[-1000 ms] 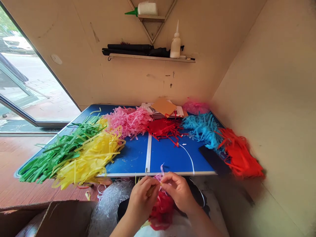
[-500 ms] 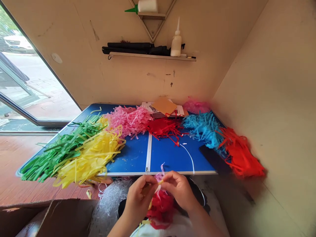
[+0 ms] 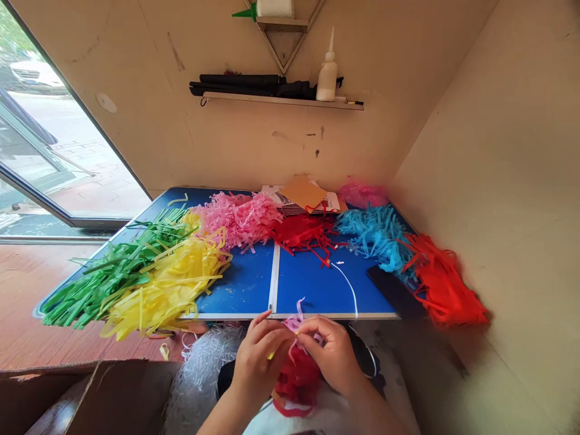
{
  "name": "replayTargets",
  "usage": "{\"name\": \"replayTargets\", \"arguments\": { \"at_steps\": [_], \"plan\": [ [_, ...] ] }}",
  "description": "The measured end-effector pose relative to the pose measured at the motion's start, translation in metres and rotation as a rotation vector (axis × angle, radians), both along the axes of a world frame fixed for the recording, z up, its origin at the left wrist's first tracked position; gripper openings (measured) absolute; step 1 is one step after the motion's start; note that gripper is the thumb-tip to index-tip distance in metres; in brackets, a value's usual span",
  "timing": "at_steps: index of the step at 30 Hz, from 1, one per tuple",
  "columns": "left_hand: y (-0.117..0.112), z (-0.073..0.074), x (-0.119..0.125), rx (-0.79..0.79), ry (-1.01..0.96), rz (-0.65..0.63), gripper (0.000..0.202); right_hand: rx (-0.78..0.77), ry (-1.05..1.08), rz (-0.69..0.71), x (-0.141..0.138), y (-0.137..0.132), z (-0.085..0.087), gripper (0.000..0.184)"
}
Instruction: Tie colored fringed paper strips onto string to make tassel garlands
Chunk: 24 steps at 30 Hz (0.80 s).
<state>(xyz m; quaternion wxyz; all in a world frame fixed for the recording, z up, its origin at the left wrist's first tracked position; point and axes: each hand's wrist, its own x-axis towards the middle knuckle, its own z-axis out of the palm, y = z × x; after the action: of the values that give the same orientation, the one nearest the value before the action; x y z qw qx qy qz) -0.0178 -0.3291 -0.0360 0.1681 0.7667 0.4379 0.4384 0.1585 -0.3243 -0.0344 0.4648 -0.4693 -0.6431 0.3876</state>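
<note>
Just in front of the table edge, my left hand (image 3: 260,355) and my right hand (image 3: 330,353) meet fingertip to fingertip. Both are closed in a pinch on a thin yellow strip (image 3: 270,356), seen in small bits between the fingers. A pink-lilac strip (image 3: 299,309) sticks up between the hands, with more pink by the right fingers. Below hangs a bunch of red strips (image 3: 299,383), over my lap and partly hidden by the left hand. The exact fingertip grip is partly hidden.
On the blue table (image 3: 249,293) lie piles of green strips (image 3: 113,272), yellow strips (image 3: 172,284), pink strips (image 3: 240,217), red strips (image 3: 304,232) and blue strips (image 3: 374,232). More red strips (image 3: 446,281) hang at the right. A cardboard box (image 3: 120,396) stands lower left.
My left hand has turned, with its index finger raised and its back more in view. The right hand stays pinched at nearly the same spot. The camera view has shifted slightly.
</note>
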Motion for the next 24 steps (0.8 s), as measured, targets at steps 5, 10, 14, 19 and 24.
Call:
{"name": "replayTargets", "arguments": {
  "at_steps": [5,10,14,19,24],
  "plan": [
    [0.0,-0.004,0.005,-0.008,0.01,-0.02,0.011,0.003,-0.025,0.0,-0.001,-0.008,-0.005,0.01],
    [-0.001,-0.005,0.002,-0.133,0.032,0.044,0.007,0.022,-0.128,0.111,0.002,0.009,-0.005,0.009],
    [-0.001,-0.003,-0.008,-0.272,-0.077,0.014,0.01,-0.033,-0.541,-0.16,0.041,0.08,0.005,0.008],
    [0.003,-0.01,-0.009,-0.593,-0.471,0.014,0.021,-0.234,-0.783,-0.378,0.094,0.145,0.001,0.005],
    [0.006,-0.012,0.001,-1.023,-0.999,0.016,0.034,-0.252,-0.68,-0.312,0.076,0.112,-0.001,0.018]
  ]
}}
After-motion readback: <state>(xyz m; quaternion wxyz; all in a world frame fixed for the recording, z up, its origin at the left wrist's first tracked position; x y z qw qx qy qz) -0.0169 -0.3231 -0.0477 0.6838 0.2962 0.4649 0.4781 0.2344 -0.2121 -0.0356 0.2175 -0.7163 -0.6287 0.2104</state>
